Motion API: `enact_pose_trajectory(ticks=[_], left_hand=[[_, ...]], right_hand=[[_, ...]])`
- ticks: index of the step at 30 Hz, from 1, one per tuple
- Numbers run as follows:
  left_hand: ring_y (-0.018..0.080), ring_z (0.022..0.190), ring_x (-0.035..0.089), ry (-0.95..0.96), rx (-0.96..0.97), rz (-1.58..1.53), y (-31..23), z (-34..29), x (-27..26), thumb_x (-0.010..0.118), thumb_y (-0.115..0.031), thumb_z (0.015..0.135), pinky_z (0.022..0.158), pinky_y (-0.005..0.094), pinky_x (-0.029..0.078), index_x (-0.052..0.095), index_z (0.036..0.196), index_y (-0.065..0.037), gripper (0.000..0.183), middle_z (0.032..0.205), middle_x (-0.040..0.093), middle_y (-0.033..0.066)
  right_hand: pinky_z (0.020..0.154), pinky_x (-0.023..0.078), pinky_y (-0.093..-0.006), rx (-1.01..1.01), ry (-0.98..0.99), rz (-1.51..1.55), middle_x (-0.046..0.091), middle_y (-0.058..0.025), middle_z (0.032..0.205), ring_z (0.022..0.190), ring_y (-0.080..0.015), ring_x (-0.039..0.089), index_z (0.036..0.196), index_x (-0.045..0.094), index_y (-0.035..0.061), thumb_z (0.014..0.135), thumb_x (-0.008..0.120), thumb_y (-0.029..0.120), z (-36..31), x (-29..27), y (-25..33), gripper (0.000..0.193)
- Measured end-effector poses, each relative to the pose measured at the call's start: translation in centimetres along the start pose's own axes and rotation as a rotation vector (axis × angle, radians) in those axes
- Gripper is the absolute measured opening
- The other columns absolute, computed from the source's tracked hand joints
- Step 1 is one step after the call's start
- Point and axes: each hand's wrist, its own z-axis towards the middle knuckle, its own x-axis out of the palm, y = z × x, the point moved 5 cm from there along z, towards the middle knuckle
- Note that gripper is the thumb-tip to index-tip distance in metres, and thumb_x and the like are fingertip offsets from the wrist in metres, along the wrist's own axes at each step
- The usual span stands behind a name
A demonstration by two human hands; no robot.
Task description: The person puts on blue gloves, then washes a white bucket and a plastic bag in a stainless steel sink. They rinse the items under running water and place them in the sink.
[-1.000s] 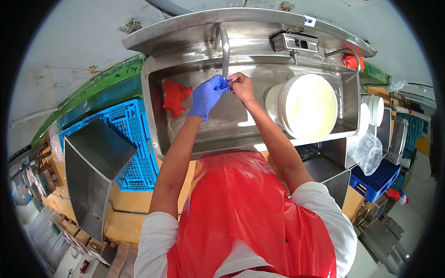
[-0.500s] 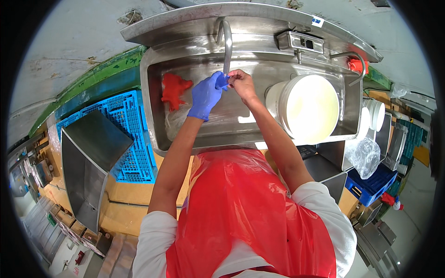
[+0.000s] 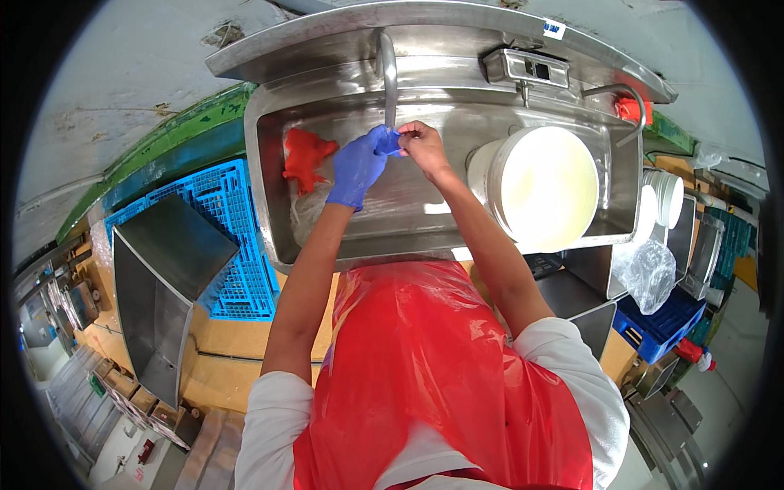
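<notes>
My left hand [image 3: 358, 170], in a blue disposable glove, is closed on a second, crumpled blue glove [image 3: 387, 142] just below the spout of the bent faucet [image 3: 389, 82]. From the other side my bare right hand [image 3: 424, 150] pinches the same crumpled glove between thumb and fingertips. Both hands are over the steel sink [image 3: 252, 155]. A bunched red plastic piece [image 3: 305, 160] lies in the sink's left end, with clear plastic sheeting [image 3: 307, 211] below it. Right of my hands stands a big white bucket [image 3: 547, 189], partly hiding another pale container.
A second curved faucet [image 3: 614, 88] and a steel wall box [image 3: 527, 69] are at the sink's back. Steel bins [image 3: 155, 310] and blue plastic pallets [image 3: 245, 282] are on the left. A blue crate [image 3: 657, 327] and clear plastic bag [image 3: 649, 276] are on the right.
My right hand has turned slightly and its fingers have shifted on the crumpled glove. My left hand has moved a little left. The view has tilted slightly.
</notes>
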Motion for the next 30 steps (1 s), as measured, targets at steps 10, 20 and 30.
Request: enact_pose_trajectory(ticks=[10,20,30], left_hand=[[0.0364,0.098,0.072,0.139,-0.059,-0.199,-1.7,-0.5,-0.4,0.066,-0.023,0.086,0.082,0.0453,0.055,0.07,0.123,-0.021,0.037,0.105,0.075,0.0168],[0.0235,0.088,0.075,0.161,-0.023,-0.32,0.5,-0.4,0.4,0.072,-0.041,0.091,0.079,0.0363,0.054,0.076,0.107,-0.017,0.029,0.086,0.079,0.0035],[0.0308,0.094,0.074,0.025,0.118,-0.105,2.1,-2.7,0.4,0.071,-0.033,0.09,0.081,0.0426,0.055,0.073,0.114,-0.016,0.029,0.097,0.079,0.0079]], right_hand=[[0.06,0.056,-0.0262,0.087,-0.01,0.033,0.071,-0.0093,0.09,0.069,-0.0133,0.068,0.106,0.07,-0.0027,0.084,0.066,-0.002,-0.6,-1.1,-0.9,0.022],[0.058,0.058,-0.0275,0.086,-0.101,0.096,0.07,-0.012,0.083,0.067,-0.017,0.069,0.098,0.068,-0.0043,0.083,0.063,-0.006,0.4,0.2,-2.8,0.016],[0.06,0.062,-0.033,-0.009,-0.192,0.102,0.069,-0.0133,0.084,0.066,-0.0214,0.07,0.092,0.065,-0.0057,0.087,0.061,-0.007,-3.4,1.9,-3.2,0.006]])
